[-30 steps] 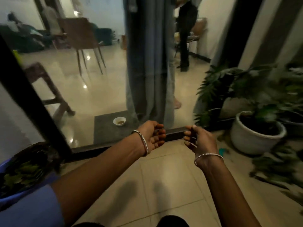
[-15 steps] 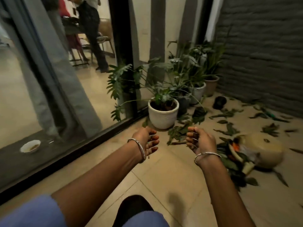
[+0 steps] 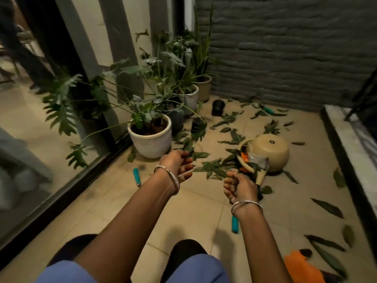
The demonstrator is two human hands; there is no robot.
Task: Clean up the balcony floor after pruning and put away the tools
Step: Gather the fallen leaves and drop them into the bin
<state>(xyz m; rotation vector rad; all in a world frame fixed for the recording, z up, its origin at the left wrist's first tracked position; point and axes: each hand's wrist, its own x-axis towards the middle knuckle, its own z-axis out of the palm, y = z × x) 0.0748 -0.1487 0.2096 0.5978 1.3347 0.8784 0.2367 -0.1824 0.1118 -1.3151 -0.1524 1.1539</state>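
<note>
Head view, now swung away from the glass door onto the littered balcony floor (image 3: pixel 200 211). Left hand (image 3: pixel 177 167) and right hand (image 3: pixel 240 187) stay raised, fingers loosely curled, holding nothing. Cut leaves (image 3: pixel 214 170) lie just beyond both hands; a teal-handled tool (image 3: pixel 235 224) lies below the right wrist. Gathering appears not yet begun.

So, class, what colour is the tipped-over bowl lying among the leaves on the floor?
Beige. The bowl shows best in the head view.
</note>
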